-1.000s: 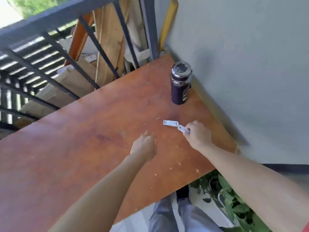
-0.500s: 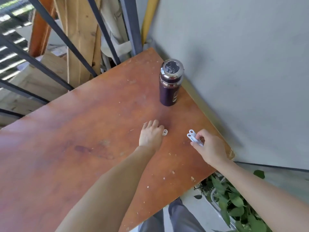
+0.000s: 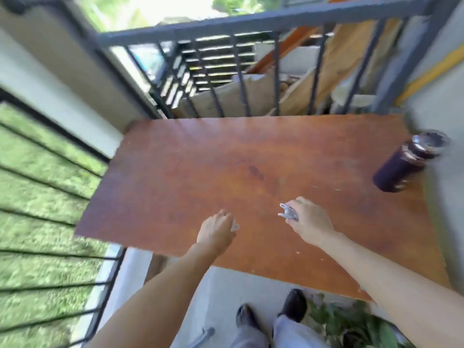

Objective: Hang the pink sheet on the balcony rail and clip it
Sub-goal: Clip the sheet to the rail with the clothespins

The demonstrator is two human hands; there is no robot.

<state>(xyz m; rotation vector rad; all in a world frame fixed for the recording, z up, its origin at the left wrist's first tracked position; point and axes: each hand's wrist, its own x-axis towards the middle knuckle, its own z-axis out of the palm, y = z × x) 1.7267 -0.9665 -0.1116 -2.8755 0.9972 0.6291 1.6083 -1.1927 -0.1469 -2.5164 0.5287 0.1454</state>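
My right hand (image 3: pixel 307 222) is closed around white clothes clips (image 3: pixel 288 212) whose ends stick out to the left of my fingers. My left hand (image 3: pixel 216 231) is closed on another white clip (image 3: pixel 235 226); only its tip shows at my fingertips. Both hands hover over the near half of the brown wooden table (image 3: pixel 251 159). The dark balcony rail (image 3: pixel 226 23) runs along the back and down the left side. No pink sheet is in view. The frame is blurred by motion.
A dark purple flask (image 3: pixel 401 167) with a shiny lid stands at the table's right edge by the grey wall. Planks and cardboard (image 3: pixel 251 96) lean behind the back railing. A leafy plant (image 3: pixel 351 322) sits on the floor at lower right, beside my shoes.
The view has swung left, so the flask now sits far right and the left railing appears. My left hand has picked a clip off the table; my right hand has drawn back with its clips.
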